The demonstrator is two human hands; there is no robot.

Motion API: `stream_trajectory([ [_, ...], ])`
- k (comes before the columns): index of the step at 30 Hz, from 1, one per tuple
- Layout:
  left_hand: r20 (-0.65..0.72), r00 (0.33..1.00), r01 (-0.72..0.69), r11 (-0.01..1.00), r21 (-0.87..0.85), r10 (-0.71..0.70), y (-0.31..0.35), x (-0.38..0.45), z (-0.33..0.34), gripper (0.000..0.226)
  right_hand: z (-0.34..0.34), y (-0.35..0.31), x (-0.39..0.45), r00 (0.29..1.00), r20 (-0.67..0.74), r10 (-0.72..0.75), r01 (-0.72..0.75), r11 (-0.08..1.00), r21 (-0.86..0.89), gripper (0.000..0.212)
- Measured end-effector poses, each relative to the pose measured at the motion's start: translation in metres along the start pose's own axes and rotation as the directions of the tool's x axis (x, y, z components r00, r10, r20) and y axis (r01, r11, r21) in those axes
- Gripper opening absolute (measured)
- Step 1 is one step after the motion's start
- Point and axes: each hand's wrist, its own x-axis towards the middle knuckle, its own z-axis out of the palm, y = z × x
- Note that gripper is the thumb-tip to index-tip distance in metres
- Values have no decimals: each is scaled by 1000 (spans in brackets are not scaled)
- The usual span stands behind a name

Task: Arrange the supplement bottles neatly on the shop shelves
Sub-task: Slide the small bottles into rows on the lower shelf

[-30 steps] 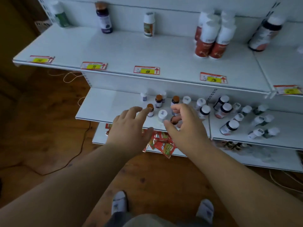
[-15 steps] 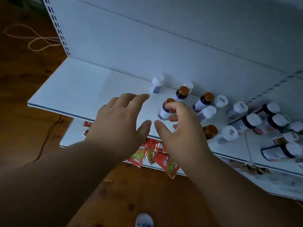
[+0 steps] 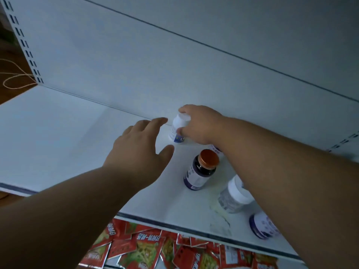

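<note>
Fingers of the right hand (image 3: 202,124) grip a white bottle (image 3: 178,129) against the shelf's (image 3: 58,136) back wall; left hand (image 3: 139,150) hovers spread beside it, bare shelf leftward. Right forearm partly hides three nearer bottles.

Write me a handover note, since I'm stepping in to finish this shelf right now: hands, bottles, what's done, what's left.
Right hand: grips the small white plastic bottle with a blue label at the back of the white metal shelf.
Left hand: open, hovering beside it, holding nothing.
Standing loose near the front: dark bottle with a copper cap, clear white-capped bottle, purple-labelled bottle partly behind the arm.
Done: no neat row visible yet.
Left: set the white bottle down, then line up the others.
</note>
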Motion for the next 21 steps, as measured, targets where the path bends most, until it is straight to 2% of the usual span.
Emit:
stream_trajectory([
  [2,-25,1000,2,1000,-7,-2,-7,14,7,66,4,1,19,999,13,-37,36,999,5,74],
  [6,-47,999,-20,1000,20,21,-20,24,14,70,20,-3,42,986,-114,-123,128,991,38,58],
  [9,-21,1000,-22,1000,14,22,-20,17,22,69,32,4,43,981,-158,-113,118,993,23,44],
  [13,-105,993,-58,998,-6,57,-17,16,10,69,16,2,33,962,-234,-142,165,983,83,37],
  [15,-159,986,-52,999,-13,49,-19,8,2,71,9,-11,21,938,-295,-182,230,963,139,35],
  [17,-164,986,-25,999,-48,17,-14,-14,0,74,12,-22,-3,945,-275,-180,248,940,235,35],
  [21,-214,974,49,990,-133,-77,7,-70,-31,79,16,-37,-77,960,-247,-133,249,808,533,41],
])
